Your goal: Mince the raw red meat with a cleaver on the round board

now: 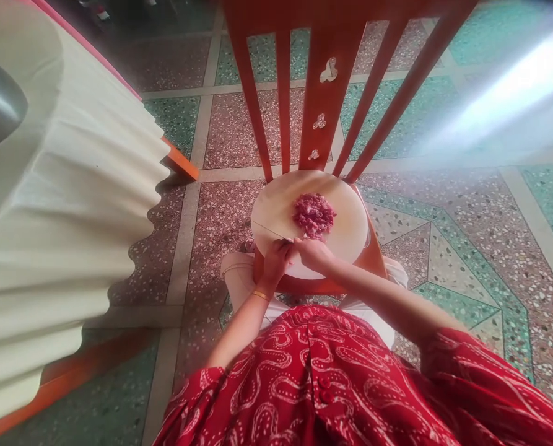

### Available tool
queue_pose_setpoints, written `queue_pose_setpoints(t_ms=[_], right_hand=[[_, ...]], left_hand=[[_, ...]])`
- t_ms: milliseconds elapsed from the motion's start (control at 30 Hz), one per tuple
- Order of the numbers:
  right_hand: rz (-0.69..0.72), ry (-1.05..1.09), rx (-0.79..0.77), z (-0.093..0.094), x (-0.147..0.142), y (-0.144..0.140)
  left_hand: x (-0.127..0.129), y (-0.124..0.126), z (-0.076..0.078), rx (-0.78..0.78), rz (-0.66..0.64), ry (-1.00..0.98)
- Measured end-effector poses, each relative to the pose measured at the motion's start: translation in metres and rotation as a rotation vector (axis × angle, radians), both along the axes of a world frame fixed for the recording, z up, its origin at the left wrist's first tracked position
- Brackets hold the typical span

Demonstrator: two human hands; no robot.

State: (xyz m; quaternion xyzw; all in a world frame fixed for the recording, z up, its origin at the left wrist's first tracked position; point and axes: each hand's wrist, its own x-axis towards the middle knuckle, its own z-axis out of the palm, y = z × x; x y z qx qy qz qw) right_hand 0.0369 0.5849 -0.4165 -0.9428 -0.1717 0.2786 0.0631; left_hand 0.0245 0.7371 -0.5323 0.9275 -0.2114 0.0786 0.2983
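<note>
While minced meat [314,214] lies heaped near the round cutting board's [276,207] centre, the left hand [276,260] and right hand [311,253], fingers curled together, meet at its near edge on a thin knife [269,231].

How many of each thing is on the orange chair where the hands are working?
Round cutting board: 1
Pile of minced meat: 1
Knife: 1
Hands, left hand and right hand: 2
Total: 5
</note>
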Motion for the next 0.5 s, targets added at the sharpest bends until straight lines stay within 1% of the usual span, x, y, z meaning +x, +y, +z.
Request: queue_pose_setpoints(t_ms=[100, 167, 200, 267, 333, 400, 433, 500], right_hand=[[-0.016, 0.064, -0.053, 0.0, -0.02, -0.028], [-0.032, 0.11, -0.105, 0.001, -0.028, -0.038], [-0.037, 0.112, -0.112, 0.002, -0.028, -0.037], [-0.03, 0.078, -0.068, 0.001, -0.022, -0.026], [-0.017, 0.033, -0.002, 0.001, -0.009, -0.01], [-0.027, 0.021, 0.023, 0.001, 0.003, -0.001], [-0.039, 0.026, 0.019, 0.002, 0.008, -0.002], [-0.089, 0.009, 0.005, 0.005, 0.014, -0.013]], left_hand=[[-0.001, 0.0, -0.003, -0.021, 0.008, 0.025], [-0.001, 0.001, -0.005, -0.038, 0.005, 0.039], [0.0, 0.001, -0.006, -0.042, 0.002, 0.044], [0.0, 0.001, -0.006, -0.049, 0.001, 0.043], [-0.001, 0.001, -0.003, -0.055, 0.004, 0.037], [-0.002, 0.001, 0.003, -0.059, 0.009, 0.044], [-0.002, 0.001, 0.007, -0.058, 0.011, 0.049], [-0.004, 0.003, 0.013, -0.041, 0.026, 0.049]])
